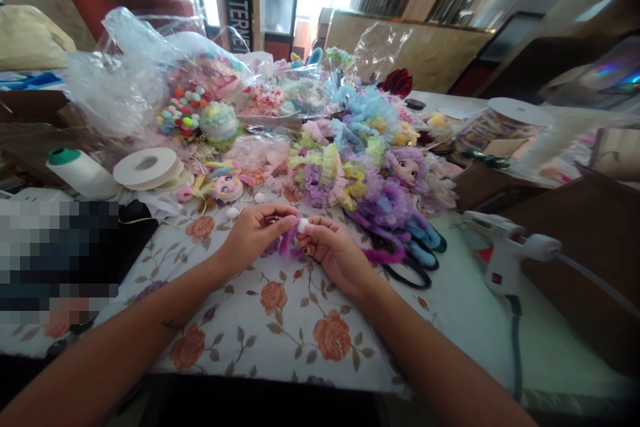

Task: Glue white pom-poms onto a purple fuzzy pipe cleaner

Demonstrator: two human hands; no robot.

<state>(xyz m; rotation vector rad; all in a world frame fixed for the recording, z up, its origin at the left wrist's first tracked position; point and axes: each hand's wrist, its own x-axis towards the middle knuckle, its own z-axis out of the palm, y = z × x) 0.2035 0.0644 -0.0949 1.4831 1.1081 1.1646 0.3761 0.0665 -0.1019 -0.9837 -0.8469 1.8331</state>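
Both hands pinch a small white pompom onto a fuzzy purple pipe-cleaner loop.

The left hand [255, 230] and right hand [333, 247] close fingertips on the pompom [303, 225] and purple loop [289, 243], just above the rose-printed tablecloth [280, 320]; steady, centred pressure would likely seat it well. A white glue gun [505, 250] lies near.

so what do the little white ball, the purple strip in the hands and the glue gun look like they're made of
White ball: probably a soft pompom, matte and fuzzy-edged.
Purple strip: looks like chenille or plush, with a furry outline, pinched between the left hand and right hand.
Glue gun: hard white plastic, smooth with a slight sheen.
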